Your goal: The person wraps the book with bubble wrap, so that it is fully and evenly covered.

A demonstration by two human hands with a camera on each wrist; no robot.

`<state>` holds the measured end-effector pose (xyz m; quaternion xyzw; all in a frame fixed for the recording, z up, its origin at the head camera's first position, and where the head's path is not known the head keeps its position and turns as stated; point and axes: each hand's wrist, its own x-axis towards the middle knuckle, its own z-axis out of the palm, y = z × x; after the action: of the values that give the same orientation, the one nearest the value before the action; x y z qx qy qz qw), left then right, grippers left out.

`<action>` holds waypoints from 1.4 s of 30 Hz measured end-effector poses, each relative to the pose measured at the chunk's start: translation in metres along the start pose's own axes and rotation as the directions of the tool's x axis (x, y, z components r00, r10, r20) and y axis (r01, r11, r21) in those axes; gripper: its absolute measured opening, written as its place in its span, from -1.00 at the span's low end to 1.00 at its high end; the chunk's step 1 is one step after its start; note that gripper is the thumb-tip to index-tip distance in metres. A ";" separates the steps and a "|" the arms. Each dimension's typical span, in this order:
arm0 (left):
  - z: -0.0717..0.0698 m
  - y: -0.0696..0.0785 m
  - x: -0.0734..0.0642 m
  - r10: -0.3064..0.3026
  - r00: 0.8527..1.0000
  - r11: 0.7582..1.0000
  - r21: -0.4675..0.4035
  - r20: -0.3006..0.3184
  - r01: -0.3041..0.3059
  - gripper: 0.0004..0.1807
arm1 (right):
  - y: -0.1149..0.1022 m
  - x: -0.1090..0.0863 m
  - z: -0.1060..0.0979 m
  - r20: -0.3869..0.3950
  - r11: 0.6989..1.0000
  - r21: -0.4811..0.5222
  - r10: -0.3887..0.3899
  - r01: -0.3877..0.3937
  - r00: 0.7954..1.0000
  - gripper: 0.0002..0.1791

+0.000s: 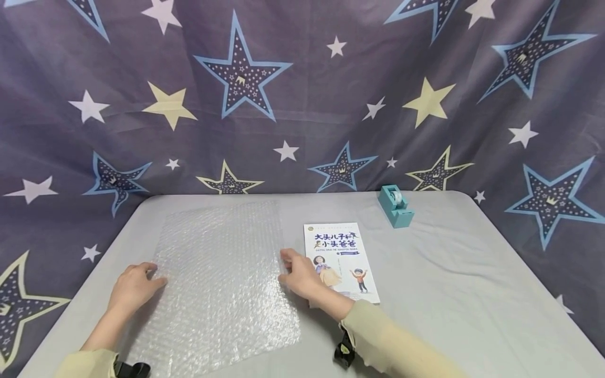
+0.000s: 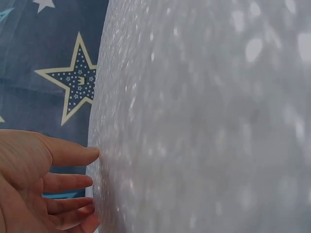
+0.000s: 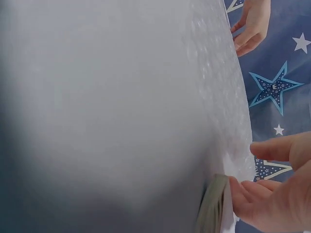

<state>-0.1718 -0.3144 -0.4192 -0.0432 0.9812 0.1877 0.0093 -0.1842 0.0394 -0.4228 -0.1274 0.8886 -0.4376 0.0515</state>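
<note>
A sheet of clear bubble wrap (image 1: 217,283) lies flat on the left part of the table. My left hand (image 1: 132,287) is at its left edge, fingers loosely bent and thumb apart from them; in the left wrist view the thumb and fingertips (image 2: 93,182) meet the sheet's edge. Over the sheet's right edge hovers or rests my right hand (image 1: 301,274), thumb and fingers spread with nothing seen between them. A white picture-covered book (image 1: 347,262) lies just right of it, partly hidden by that wrist. Whether the fingers touch the book's page edge (image 3: 213,206) is hard to tell.
A teal tape dispenser (image 1: 396,207) with a roll of tape stands at the back right of the table. The table (image 1: 439,304) has a pale grey cover. A dark star-patterned curtain (image 1: 302,94) hangs behind and beside it.
</note>
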 end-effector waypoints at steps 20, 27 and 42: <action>0.001 -0.001 -0.012 -0.028 0.999 0.998 -0.052 0.015 0.029 -0.34 | 0.005 0.014 -0.009 -0.007 0.998 -0.069 0.007 -0.007 1.000 -0.44; -0.002 -0.004 -0.016 -0.050 0.998 0.997 -0.058 0.036 0.052 -0.31 | 0.003 0.024 -0.007 -0.016 0.993 -0.120 -0.003 0.001 1.000 -0.43; -0.006 -0.010 -0.027 -0.081 0.995 0.995 -0.060 0.059 0.084 -0.27 | -0.001 0.039 -0.001 -0.006 0.983 -0.184 -0.015 0.013 1.000 -0.42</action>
<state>-0.1441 -0.3234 -0.4165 -0.0786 0.9716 0.2188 0.0436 -0.2221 0.0286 -0.4208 -0.1363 0.9245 -0.3544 0.0333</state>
